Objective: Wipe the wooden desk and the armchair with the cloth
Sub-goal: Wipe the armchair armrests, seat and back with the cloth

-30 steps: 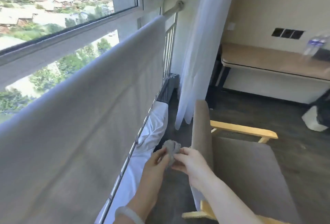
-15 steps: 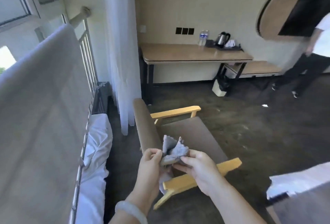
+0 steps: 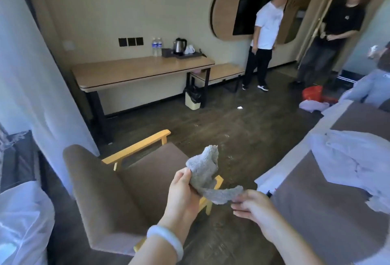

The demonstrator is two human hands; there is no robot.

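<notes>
Cloth: small grey fluffy cloth (image 3: 207, 177), held in the air between both hands, over the armchair's near arm; it touches no furniture.
Left hand: left hand (image 3: 182, 193), pale bangle at the wrist, pinches the bunched upper part; a flap stands up above the thumb.
Right hand: right hand (image 3: 253, 205), fingertips curled, nipping the cloth's thin tail end.
Cloth axis: slants from the left hand down and rightward to the right hand, across the person's front.
Near target: brown upholstered armchair with yellow wooden arms (image 3: 109, 190), below and left of the hands; the left hand is nearer the seat and backrest.
Far target: long pale wooden desk on black legs (image 3: 137, 70), well apart, against the wall beyond the chair.
On desk: steel kettle (image 3: 179, 46), two water bottles (image 3: 157, 46) and a dark tray at the far right end; wiping likely has to work around them.
Around: lined bin (image 3: 193, 98) beside a desk leg; bed with rumpled white linen (image 3: 337, 190) on the right; two people standing right of the desk, seemingly off the direct path.
</notes>
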